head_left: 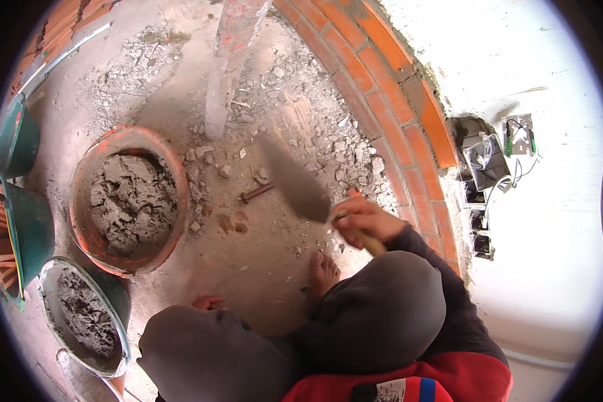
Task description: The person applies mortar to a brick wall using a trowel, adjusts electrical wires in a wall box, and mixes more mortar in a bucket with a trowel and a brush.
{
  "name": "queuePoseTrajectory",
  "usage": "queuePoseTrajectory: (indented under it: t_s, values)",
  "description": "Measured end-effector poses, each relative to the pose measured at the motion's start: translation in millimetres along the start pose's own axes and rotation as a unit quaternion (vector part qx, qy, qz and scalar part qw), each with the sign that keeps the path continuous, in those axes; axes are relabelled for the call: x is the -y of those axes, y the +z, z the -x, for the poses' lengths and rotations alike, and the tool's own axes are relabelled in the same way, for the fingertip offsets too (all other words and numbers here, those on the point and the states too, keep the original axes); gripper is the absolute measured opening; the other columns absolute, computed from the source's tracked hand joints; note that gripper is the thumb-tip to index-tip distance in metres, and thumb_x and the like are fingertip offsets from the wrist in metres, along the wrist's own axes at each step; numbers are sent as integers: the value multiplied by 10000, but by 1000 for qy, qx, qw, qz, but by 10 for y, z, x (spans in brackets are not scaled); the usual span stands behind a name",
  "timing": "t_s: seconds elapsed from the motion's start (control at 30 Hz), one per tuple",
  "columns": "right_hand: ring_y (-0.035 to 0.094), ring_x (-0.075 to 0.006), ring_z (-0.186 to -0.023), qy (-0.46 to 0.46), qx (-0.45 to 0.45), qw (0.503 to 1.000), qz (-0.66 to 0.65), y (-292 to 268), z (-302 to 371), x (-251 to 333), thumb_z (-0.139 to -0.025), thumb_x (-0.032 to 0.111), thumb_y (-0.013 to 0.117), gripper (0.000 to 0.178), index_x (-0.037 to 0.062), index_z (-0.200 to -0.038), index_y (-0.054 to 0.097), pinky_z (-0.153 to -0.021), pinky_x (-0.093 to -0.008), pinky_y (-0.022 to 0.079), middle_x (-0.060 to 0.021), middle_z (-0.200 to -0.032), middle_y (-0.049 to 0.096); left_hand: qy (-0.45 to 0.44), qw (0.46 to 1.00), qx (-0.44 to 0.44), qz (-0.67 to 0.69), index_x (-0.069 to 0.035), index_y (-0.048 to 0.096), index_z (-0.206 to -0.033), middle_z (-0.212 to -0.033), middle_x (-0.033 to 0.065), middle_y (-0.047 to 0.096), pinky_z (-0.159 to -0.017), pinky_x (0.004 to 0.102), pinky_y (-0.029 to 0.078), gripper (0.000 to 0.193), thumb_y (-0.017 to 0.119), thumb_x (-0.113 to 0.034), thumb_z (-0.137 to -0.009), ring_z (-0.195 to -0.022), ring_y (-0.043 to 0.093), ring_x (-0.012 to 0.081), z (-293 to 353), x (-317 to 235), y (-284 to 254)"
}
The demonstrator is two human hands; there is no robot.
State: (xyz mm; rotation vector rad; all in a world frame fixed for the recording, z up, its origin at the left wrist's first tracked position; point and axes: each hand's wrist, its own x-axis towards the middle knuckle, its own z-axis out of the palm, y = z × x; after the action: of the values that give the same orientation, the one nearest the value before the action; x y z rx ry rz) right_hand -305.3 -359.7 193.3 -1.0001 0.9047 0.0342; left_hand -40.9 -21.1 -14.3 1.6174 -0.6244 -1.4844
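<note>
My right hand is closed round the wooden handle of a trowel. The trowel's blade, smeared with grey and blurred by motion, points up and left over the rubble-strewn floor. Just right of the hand rises a low wall of orange bricks with mortar joints, curved by the lens. A round orange tub of grey mortar stands on the left. My left hand does not show in the picture.
My bent knees and bare feet take up the lower middle. A rusty metal rod lies near the blade, below a mortar-stained post. Green buckets line the left, one holding mortar. Open electrical boxes with wires hang on the white wall.
</note>
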Motion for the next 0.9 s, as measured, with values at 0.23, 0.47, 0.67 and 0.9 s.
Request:
queuePoseTrajectory:
  t_s: [0.23, 0.47, 0.67, 0.9]
  values:
    - [645, -435, -718, -102, -432, 701, 558, -349, 590, 1119, -939, 192, 618, 250, -43, -1011, 662, -662, -447, 500, -284, -733, 614, -54, 775, 187, 601, -175, 507, -834, -739, -35, 463, -655, 311, 418, 210, 508, -334, -972, -651, 453, 115, -762, 274, 2414]
    - [642, -478, -854, 27, -466, 530, 708, -965, 773, 1602, -942, 285, 560, 379, -78, -890, 652, -763, -504, 491, -326, -828, 634, -243, 699, 63, 670, -220, 317, -707, -682, -51, 326, -635, 333, 329, 420, 381, -497, -1016, -621, 330, 126, -875, -60, 3182]
    - [652, -466, -853, 60, -462, 596, 653, -1036, 702, 1696, -950, 302, 537, 419, -96, -874, 645, -785, -487, 504, -314, -813, 646, -258, 670, 62, 693, -222, 339, -714, -676, -53, 326, -633, 348, 334, 396, 377, -469, -1021, -623, 330, 118, -883, -78, 3087]
    - [663, -453, -865, 159, -481, 689, 518, -992, 668, 1815, -950, 308, 527, 439, -107, -864, 643, -783, -476, 509, -301, -805, 659, -243, 675, 54, 695, -215, 315, -712, -658, -49, 310, -635, 341, 324, 397, 371, -450, -1026, -609, 320, 116, -863, -235, 2979]
